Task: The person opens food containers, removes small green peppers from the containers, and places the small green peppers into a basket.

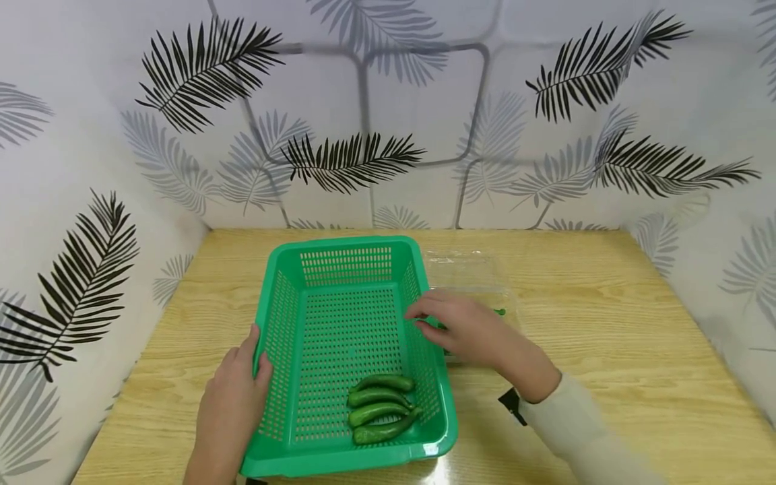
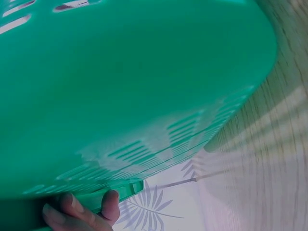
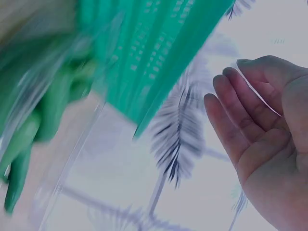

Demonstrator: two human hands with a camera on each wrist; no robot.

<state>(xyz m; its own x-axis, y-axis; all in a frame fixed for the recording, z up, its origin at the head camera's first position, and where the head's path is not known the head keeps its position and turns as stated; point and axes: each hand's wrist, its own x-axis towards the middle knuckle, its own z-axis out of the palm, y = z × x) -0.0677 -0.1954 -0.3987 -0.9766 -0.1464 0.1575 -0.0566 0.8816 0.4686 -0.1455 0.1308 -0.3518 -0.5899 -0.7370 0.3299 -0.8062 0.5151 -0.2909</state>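
Note:
A green plastic basket [image 1: 351,323] with slotted walls stands in front of me, and several long green peppers [image 1: 383,409] lie side by side in its near right corner. My left hand [image 1: 233,397] grips the left rim, thumb over the inside; in the left wrist view its fingertips [image 2: 109,206] curl at the rim below the outer wall. Over the right rim hovers my right hand [image 1: 463,330], fingers loosely bent with nothing between them. Behind that hand is a clear plastic box [image 1: 467,269], partly hidden. The right wrist view shows more green peppers [image 3: 53,103] in it, blurred.
The wood-grain table [image 1: 606,323] reaches back to a wall covering [image 1: 412,101] with leaf patterns, which also runs along both sides. The clear box stands right against the basket's right side. A small black item [image 1: 512,406] shows by the right sleeve.

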